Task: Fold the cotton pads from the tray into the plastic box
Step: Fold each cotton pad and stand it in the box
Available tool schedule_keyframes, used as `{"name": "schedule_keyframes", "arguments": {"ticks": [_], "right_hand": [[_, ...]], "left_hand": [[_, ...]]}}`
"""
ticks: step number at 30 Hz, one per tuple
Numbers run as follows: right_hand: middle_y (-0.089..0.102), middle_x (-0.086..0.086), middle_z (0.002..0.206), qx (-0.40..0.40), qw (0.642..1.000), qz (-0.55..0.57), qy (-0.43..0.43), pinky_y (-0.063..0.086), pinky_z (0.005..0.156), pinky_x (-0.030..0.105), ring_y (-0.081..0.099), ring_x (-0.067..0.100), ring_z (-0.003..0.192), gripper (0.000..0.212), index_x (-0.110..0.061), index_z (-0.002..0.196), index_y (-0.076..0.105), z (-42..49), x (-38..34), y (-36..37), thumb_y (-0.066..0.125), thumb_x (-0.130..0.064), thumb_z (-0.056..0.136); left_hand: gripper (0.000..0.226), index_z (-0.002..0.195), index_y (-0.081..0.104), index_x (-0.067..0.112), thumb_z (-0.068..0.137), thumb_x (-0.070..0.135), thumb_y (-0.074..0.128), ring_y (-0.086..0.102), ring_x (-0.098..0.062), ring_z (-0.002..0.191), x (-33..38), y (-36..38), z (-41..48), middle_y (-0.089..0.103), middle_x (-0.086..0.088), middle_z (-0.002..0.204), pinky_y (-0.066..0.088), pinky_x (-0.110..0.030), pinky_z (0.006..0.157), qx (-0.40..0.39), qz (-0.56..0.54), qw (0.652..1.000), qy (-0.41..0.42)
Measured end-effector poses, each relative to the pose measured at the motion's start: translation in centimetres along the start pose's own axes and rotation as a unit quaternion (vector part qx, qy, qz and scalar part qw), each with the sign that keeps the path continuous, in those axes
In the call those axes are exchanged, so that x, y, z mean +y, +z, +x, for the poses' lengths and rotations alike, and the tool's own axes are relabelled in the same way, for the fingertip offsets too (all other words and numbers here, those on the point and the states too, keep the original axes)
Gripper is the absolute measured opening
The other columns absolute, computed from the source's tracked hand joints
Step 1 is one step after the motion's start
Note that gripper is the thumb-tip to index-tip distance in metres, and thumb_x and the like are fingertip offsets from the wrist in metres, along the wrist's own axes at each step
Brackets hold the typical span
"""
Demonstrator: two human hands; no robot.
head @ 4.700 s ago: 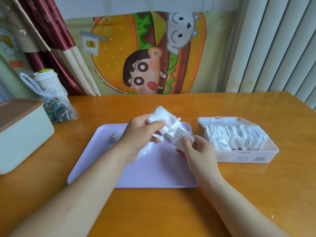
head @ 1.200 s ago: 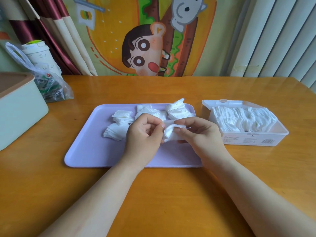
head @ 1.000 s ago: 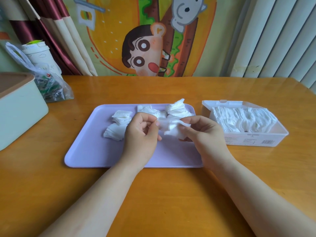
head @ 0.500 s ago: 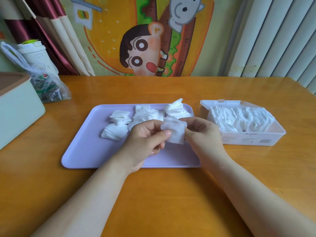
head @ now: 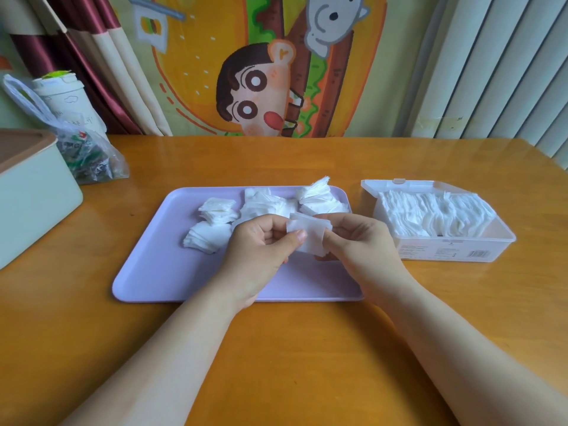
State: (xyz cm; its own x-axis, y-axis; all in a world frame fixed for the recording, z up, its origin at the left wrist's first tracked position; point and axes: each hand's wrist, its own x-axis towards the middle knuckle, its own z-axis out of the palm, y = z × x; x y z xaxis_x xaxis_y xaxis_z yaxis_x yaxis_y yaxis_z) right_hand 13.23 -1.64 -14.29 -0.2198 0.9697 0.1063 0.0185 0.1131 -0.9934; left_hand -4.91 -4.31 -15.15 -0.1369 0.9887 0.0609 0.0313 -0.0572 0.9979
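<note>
Head view, the only one:

- Both forearms come in from the bottom edge and converge over the middle of the lilac tray. Wrists are roughly level and the palms are turned partly inward, facing each other.
- Left hand: fingers curled, thumb tip pressed on the lower left edge of one square cotton pad. It's a narrow pinch holding the pad. The fingers behind the pad are hidden.
- Right hand: fingers curled, thumb on the pad's right edge, also a narrow pinch on the same pad. Fingertips show along its top right corner.
- The pad is held between the two hands above the tray, its flat face toward the camera, clear of the tray surface. Cannot tell whether it is one layer or already doubled.
- Loose pads sit in several small heaps on the far half of the tray, just beyond the hands. The heap at the far right corner is fanned upward.
- Plastic box, white, lid off or open, stands on the wooden table just right of the tray, not touching it. Stacked pads stand on edge in a row that fills most of it, with a gap at the near right end.
- Far left: pale green bin with a brown top, a clear plastic bag and a cup behind it.
</note>
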Motion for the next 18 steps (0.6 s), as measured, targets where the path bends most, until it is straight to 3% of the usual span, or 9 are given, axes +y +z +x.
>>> {"name": "schedule_keyframes", "arguments": {"ticks": [5, 7, 10, 12, 15, 18], "right_hand": [[0.079, 0.016, 0.089, -0.021, 1.0, -0.012, -0.01, 0.064, 0.08, 0.044, 0.07, 0.021, 0.078, 0.018, -0.008, 0.103, 0.08, -0.2, -0.2, 0.0, 0.063, -0.002, 0.102], [0.076, 0.024, 0.093, -0.03, 0.999, -0.006, -0.009, 0.062, 0.079, 0.047, 0.068, 0.023, 0.08, 0.017, -0.007, 0.101, 0.081, -0.2, -0.4, 0.0, 0.064, -0.01, 0.104], [0.074, 0.028, 0.099, -0.047, 0.999, 0.011, 0.002, 0.06, 0.077, 0.044, 0.068, 0.023, 0.086, 0.029, -0.008, 0.102, 0.081, -0.3, -0.6, 0.0, 0.067, -0.033, 0.102], [0.075, 0.024, 0.098, -0.055, 0.998, -0.019, 0.0, 0.061, 0.079, 0.047, 0.068, 0.021, 0.085, 0.029, -0.015, 0.102, 0.082, -0.5, -0.6, 0.1, 0.08, -0.042, 0.09], [0.078, 0.017, 0.092, -0.031, 0.998, -0.048, -0.009, 0.06, 0.081, 0.052, 0.07, 0.023, 0.079, 0.011, -0.018, 0.098, 0.08, -0.3, -0.1, 0.2, 0.085, -0.023, 0.09], [0.078, 0.018, 0.094, -0.024, 0.997, -0.064, -0.026, 0.057, 0.087, 0.058, 0.072, 0.044, 0.093, 0.009, -0.017, 0.097, 0.078, 0.0, 0.5, 0.0, 0.074, -0.008, 0.097]], "left_hand": [[0.003, 0.097, 0.074, 0.005, 0.095, 0.004, 0.074, 0.056, 0.001, 0.057, 0.0, 0.1, -0.1, 0.068, 0.011, 0.067, 0.042, -0.01, 0.056, -0.001, -0.002, 1.0, 0.012], [0.004, 0.098, 0.074, 0.004, 0.094, 0.004, 0.074, 0.059, 0.0, 0.06, 0.0, 0.2, -0.2, 0.072, 0.005, 0.071, 0.043, -0.01, 0.057, -0.003, -0.001, 1.0, 0.016], [0.005, 0.096, 0.075, 0.01, 0.093, 0.01, 0.078, 0.066, -0.009, 0.075, 0.2, 0.3, -0.2, 0.077, -0.015, 0.09, 0.05, -0.019, 0.069, 0.003, 0.018, 1.0, 0.016], [0.009, 0.094, 0.074, 0.014, 0.09, 0.014, 0.082, 0.069, -0.016, 0.082, 0.1, 0.3, -0.1, 0.077, -0.016, 0.095, 0.055, -0.03, 0.079, 0.017, 0.032, 0.999, 0.012], [0.027, 0.099, 0.07, 0.03, 0.079, 0.026, 0.086, 0.067, -0.02, 0.082, -0.1, 0.2, -0.1, 0.074, -0.001, 0.101, 0.056, -0.034, 0.083, 0.05, 0.068, 0.996, 0.005], [0.042, 0.115, 0.067, 0.041, 0.077, 0.033, 0.085, 0.06, -0.012, 0.078, -0.2, 0.1, -0.2, 0.066, 0.012, 0.109, 0.052, -0.024, 0.074, 0.032, 0.085, 0.996, -0.009]]}}
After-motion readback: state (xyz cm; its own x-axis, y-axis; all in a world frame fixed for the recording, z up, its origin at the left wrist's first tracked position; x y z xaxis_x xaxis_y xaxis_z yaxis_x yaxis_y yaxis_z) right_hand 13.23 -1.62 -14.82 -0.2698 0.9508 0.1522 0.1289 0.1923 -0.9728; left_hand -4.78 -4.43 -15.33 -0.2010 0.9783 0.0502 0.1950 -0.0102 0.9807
